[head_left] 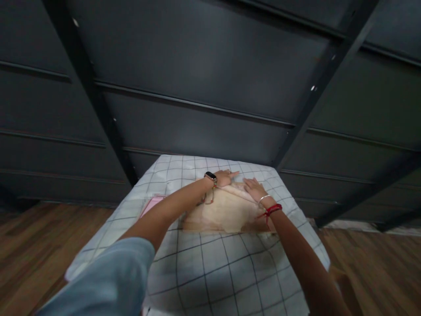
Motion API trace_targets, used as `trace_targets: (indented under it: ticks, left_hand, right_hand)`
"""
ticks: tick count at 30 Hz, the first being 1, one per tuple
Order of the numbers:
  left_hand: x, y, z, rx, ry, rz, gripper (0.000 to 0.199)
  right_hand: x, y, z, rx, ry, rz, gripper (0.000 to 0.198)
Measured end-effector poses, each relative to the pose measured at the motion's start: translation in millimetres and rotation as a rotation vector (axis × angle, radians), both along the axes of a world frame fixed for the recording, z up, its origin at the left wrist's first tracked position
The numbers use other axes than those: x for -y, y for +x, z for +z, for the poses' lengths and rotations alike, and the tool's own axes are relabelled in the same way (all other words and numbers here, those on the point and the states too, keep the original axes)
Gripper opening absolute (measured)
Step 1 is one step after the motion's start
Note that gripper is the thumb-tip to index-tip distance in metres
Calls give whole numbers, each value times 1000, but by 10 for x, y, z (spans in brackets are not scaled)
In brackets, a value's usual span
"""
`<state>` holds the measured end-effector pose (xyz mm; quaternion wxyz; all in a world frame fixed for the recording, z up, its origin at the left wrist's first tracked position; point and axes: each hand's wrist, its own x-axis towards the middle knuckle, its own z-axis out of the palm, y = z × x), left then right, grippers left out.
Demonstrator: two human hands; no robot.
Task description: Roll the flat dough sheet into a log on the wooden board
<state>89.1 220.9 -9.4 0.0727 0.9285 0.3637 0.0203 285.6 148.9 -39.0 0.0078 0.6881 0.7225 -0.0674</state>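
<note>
A cream-coloured, soft-looking sheet [226,208] lies on a flat brown piece [197,224]; whether it is cloth or something else I cannot tell. Along its far edge runs a paler folded strip [239,191]. My left hand [225,177] rests at the far left end of this strip, index finger stretched to the right, the other fingers partly hidden. At the strip's far right end lies my right hand [255,188], palm down with its fingers extended. A black smart band [211,177] is on my left wrist, with a red cord [273,210] and a bangle on my right.
Underneath is a table with a white, black-checked cloth [210,272]. A pink flat item [153,202] lies at the left, partly behind my left forearm. Dark metal panels [197,127] stand right behind the table. Wooden flooring [375,254] shows on both sides.
</note>
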Motion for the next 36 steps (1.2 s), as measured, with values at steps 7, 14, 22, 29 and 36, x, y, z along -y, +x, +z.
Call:
trace_targets:
  ticks: [7, 14, 22, 29, 36]
  left_hand:
    - [81, -94, -11, -35, -86, -69, 70]
    - [286, -173, -7, -5, -38, -25, 67]
    - [566, -306, -80, 92, 154, -37, 66]
    - [731, -380, -79, 121, 167, -28, 64]
    - [737, -344, 41, 54, 134, 0, 60]
  right_hand:
    - [255, -124, 13, 35, -2, 8, 51]
    - [494, -257, 82, 101, 98, 21, 50]
    - [717, -350, 80, 106, 152, 32, 50]
    - [971, -481, 124, 80, 169, 4, 51]
    - [919, -452, 256, 52, 108, 43, 49]
